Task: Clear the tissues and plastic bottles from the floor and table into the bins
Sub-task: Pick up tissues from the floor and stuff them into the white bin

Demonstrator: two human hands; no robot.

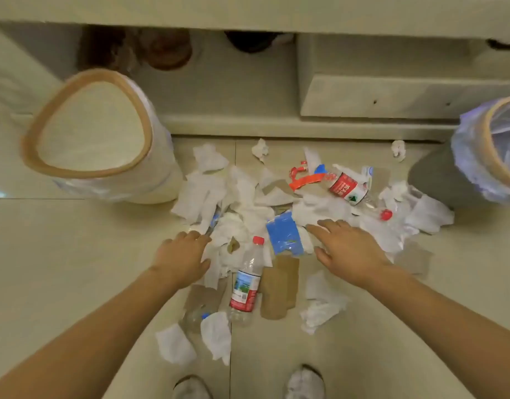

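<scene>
— White tissues [219, 203] sit heaped mid-floor; left hand [181, 256], loosely curled and empty, touches their near-left edge.

— And the bottle [246, 280]?

— Between both hands, long axis near-to-far, cap far. Right hand [347, 249], spread and empty, hovers beside.

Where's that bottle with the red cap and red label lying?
The bottle lies on the floor at centre, between the left hand and right hand, beside brown cardboard.
</scene>
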